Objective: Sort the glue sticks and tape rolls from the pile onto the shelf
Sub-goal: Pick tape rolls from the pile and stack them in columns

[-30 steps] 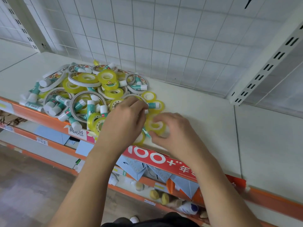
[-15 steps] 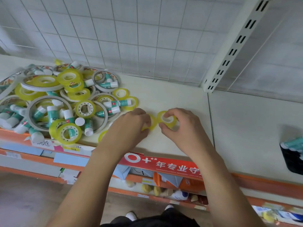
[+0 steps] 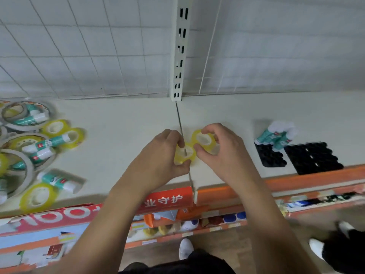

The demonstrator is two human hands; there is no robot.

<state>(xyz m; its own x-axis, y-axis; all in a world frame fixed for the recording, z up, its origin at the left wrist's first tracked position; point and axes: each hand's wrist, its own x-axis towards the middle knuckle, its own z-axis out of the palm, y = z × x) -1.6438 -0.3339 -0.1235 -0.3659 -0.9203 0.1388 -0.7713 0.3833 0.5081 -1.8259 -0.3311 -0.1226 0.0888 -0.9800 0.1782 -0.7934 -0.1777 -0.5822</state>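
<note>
Each of my hands holds a small yellow tape roll above the white shelf (image 3: 126,139), near the seam between two shelf boards. My left hand (image 3: 158,157) pinches one tape roll (image 3: 184,155) between thumb and fingers. My right hand (image 3: 219,149) curls its fingers round a second yellow tape roll (image 3: 204,139) just right of the first. The pile of tape rolls and glue sticks (image 3: 29,143) lies at the far left. Several teal and white glue sticks (image 3: 276,135) stand in a black tray (image 3: 268,157) at the right.
A second black tray (image 3: 312,157) with round sockets sits at the shelf's front right edge. A white slotted upright (image 3: 178,50) and wire grid back the shelf. Lower shelves hold goods. Another person's white shoe (image 3: 316,248) shows bottom right.
Both hands have carried their yellow tape rolls to the right, away from the pile. My view has swung right, bringing the black trays and standing glue sticks into sight.
</note>
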